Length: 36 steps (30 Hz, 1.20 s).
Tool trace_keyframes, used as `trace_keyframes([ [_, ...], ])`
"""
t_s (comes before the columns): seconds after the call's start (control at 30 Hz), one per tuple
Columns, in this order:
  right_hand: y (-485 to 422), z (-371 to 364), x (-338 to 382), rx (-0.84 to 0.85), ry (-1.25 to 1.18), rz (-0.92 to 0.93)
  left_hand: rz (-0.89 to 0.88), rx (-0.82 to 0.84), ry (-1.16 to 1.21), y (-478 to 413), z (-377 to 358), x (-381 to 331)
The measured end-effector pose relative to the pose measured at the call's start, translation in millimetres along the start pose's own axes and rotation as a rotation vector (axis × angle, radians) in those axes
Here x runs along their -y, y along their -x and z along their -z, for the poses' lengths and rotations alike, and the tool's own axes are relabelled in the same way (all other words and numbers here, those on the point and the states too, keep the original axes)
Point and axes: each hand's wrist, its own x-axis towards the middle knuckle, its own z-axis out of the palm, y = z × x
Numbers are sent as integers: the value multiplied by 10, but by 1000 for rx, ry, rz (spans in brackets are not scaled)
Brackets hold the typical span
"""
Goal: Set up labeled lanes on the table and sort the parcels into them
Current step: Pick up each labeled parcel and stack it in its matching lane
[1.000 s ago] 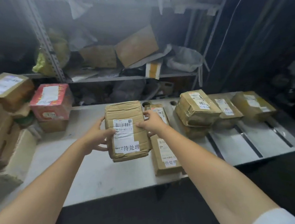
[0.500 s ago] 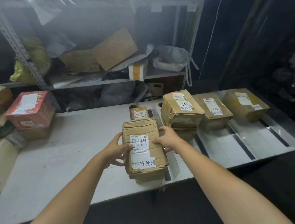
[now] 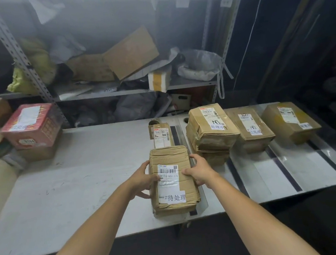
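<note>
Gripping the parcel (image 3: 173, 179) by both sides, the left hand (image 3: 142, 179) and right hand (image 3: 200, 173) now hold it lowered from mid-air onto the long parcel (image 3: 160, 135) on the bench (image 3: 67, 185), so this sort looks ready for release.

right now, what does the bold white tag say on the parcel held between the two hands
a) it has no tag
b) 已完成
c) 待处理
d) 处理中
c: the parcel gripped at its sides by the left hand and the right hand carries a white tag near its lower edge that plainly reads 待处理.
</note>
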Motion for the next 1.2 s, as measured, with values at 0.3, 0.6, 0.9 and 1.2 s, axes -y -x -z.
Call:
trace_keyframes([
  [0.3,-118,4,77,-5,43,-7,-7,-3,14,-85,33,13],
  [0.6,40,36,479,-98,551,138,-26,-109,-278,75,297,-96],
  [0.9,151,-1092,1548,6,933,365,29,-408,-531,882,2012,496],
  [1.2,621,-2931,2667,170,1075,546,114,-685,-492,1773,3757,1244],
])
